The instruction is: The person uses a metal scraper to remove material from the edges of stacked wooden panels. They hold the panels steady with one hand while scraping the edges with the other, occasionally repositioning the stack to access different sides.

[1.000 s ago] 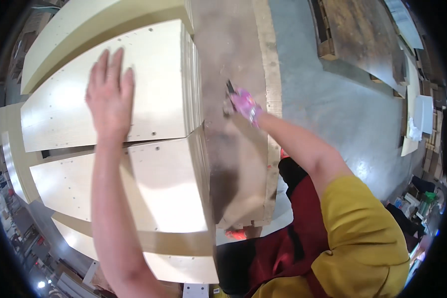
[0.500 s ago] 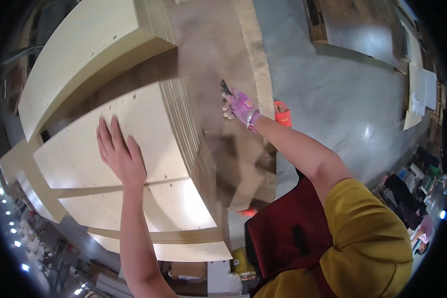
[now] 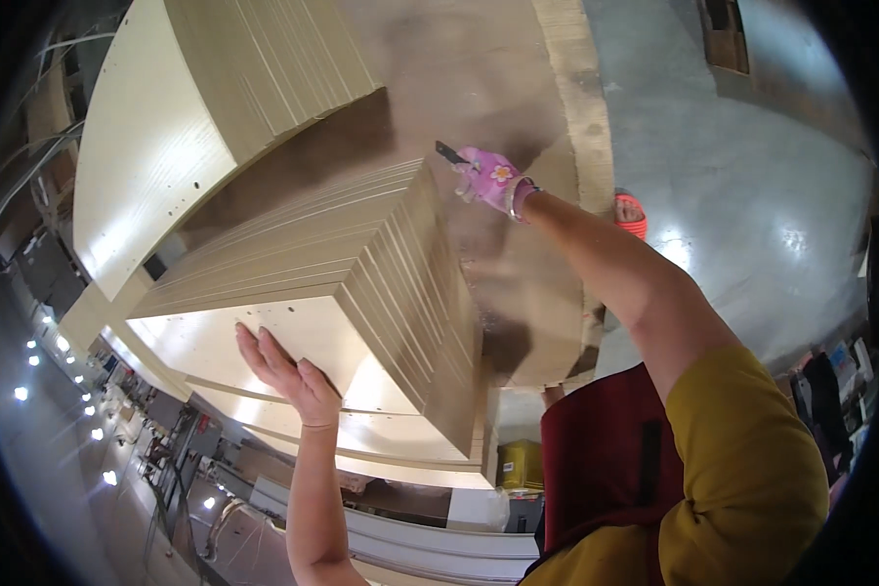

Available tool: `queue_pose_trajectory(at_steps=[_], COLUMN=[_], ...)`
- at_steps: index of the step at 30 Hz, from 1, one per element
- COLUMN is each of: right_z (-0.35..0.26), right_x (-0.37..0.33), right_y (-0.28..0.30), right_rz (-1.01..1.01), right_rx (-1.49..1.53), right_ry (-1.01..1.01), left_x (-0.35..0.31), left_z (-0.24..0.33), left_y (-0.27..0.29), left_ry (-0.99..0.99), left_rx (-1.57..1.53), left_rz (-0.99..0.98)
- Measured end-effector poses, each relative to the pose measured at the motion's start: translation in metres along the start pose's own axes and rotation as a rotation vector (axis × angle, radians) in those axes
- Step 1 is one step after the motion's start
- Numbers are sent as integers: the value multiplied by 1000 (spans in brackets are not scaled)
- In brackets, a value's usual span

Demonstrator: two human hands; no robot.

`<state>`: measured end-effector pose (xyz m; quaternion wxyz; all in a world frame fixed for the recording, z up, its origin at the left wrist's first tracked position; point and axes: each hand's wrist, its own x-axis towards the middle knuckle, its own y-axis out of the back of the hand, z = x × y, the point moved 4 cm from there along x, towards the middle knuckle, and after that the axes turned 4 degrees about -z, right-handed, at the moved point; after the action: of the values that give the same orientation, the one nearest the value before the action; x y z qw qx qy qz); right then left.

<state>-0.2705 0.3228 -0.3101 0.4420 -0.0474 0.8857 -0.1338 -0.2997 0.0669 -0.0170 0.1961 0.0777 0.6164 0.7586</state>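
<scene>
My bare left hand (image 3: pixel 298 379) lies on the pale top panel of a stack of curved wooden panels (image 3: pixel 254 342). Its fingers are stretched out and nothing is in them. My right hand (image 3: pixel 488 178), in a pink-purple flowered glove with the fingertips bare, is closed around a slim black tool (image 3: pixel 449 152). The tool points up and to the left, its working end too small to make out. This hand is just beyond the far right corner of the stack, apart from the wood. Many thin layered edges show along the stack's sides.
A second tall stack of curved panels (image 3: pixel 146 146) stands at the far left, with a narrow gap between the stacks. Both rest on a brown sheet (image 3: pixel 459 78) over the grey floor (image 3: pixel 693 146). At right is a foot in a red slipper (image 3: pixel 631 215). A yellow container (image 3: pixel 521 466) sits low.
My view has tilted and shifted, so the stack's layered sides now show more. My left hand stays flat on the top panel, nearer its front edge. The black tool remains in my right hand.
</scene>
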Motion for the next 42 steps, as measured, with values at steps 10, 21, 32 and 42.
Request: queue_pose_trajectory(at_steps=[10,21,32,42], right_z=[1,0,-7,-36], right_x=[-2,-2,19,-1], right_y=[2,1,-27,-32], right_rz=[-7,29,177,-74], right_rx=[-108,-227,-303,-216], right_ry=[69,79,100,199], left_x=[88,83,93,95], left_z=[96,94,27,23], left_y=[15,-7,-5,-3], left_ry=[-69,68,-96,-126], left_rx=[122,-25,65,113], left_rz=[-278,-163,-109,-166])
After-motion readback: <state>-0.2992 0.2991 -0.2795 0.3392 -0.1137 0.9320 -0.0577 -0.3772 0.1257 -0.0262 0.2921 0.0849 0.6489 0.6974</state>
